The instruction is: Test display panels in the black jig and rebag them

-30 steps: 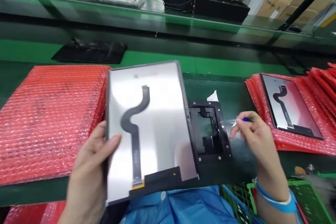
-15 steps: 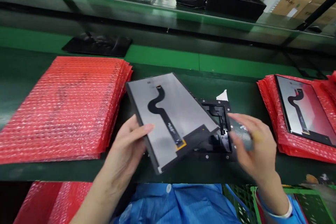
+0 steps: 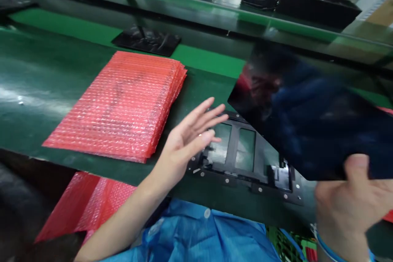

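A display panel (image 3: 313, 118) is tilted up on the right, its glossy black face toward me and blurred by motion. My right hand (image 3: 356, 196) grips its lower edge, thumb on the black face and the other fingers mostly hidden. On the bench lies a black frame (image 3: 231, 147) with rectangular openings and several small round silver spots along its edge; the panel covers part of its right side from view. Over the frame's left end, my left hand (image 3: 193, 139) is open and holds nothing, fingers spread toward the right.
A stack of red bubble-wrap bags (image 3: 123, 106) lies left on the green bench (image 3: 39, 77). More red bubble wrap (image 3: 89, 204) hangs below the front edge. A black stand base (image 3: 147, 41) sits behind the stack. A glass shelf (image 3: 227, 16) crosses the back.
The panel has passed from my left hand to my right and turned over, from grey back to black face. My left hand let go. The view has swung left.
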{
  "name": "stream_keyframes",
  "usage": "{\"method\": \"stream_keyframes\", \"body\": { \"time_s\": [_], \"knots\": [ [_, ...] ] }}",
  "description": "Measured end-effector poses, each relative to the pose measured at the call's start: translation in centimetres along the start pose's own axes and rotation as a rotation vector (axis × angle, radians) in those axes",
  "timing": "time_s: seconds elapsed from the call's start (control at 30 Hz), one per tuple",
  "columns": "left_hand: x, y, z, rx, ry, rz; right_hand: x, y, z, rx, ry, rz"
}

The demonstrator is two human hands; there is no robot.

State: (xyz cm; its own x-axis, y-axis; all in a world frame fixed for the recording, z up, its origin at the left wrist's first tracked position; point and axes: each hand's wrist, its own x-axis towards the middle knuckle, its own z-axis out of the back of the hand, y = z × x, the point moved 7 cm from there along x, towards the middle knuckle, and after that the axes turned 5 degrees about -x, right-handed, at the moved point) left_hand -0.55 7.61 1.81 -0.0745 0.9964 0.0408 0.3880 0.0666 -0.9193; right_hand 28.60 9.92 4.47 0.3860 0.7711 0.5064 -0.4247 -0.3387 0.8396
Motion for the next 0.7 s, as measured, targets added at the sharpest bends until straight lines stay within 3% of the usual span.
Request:
{"method": "stream_keyframes", "body": {
  "time_s": [0.07,0.1,0.2,0.3,0.43,0.53,0.7],
  "knots": [
    [0.4,0.2,3.0,0.144,-0.108,-0.060,0.5,-2.7,1.0,0.131,-0.148,-0.265],
    [0.5,0.6,4.3,0.214,-0.140,-0.061,0.5,-4.1,0.9,0.160,-0.131,-0.406],
    [0.5,2.5,7.0,0.426,-0.132,0.012,-0.5,-6.7,0.3,0.126,0.033,-0.704],
    [0.1,4.1,7.5,0.610,-0.007,0.078,-1.9,-7.4,0.1,0.080,0.148,-0.806],
    [-0.3,5.0,6.4,0.815,0.195,0.046,-3.3,-7.8,-0.6,0.002,0.247,-0.864],
    [-0.5,5.2,5.6,0.891,0.285,-0.017,-3.4,-8.3,-1.2,-0.031,0.299,-0.839],
    [-0.7,5.5,5.4,0.963,0.298,-0.043,-2.3,-7.4,-0.9,-0.209,0.269,-0.543]
  ]
}}
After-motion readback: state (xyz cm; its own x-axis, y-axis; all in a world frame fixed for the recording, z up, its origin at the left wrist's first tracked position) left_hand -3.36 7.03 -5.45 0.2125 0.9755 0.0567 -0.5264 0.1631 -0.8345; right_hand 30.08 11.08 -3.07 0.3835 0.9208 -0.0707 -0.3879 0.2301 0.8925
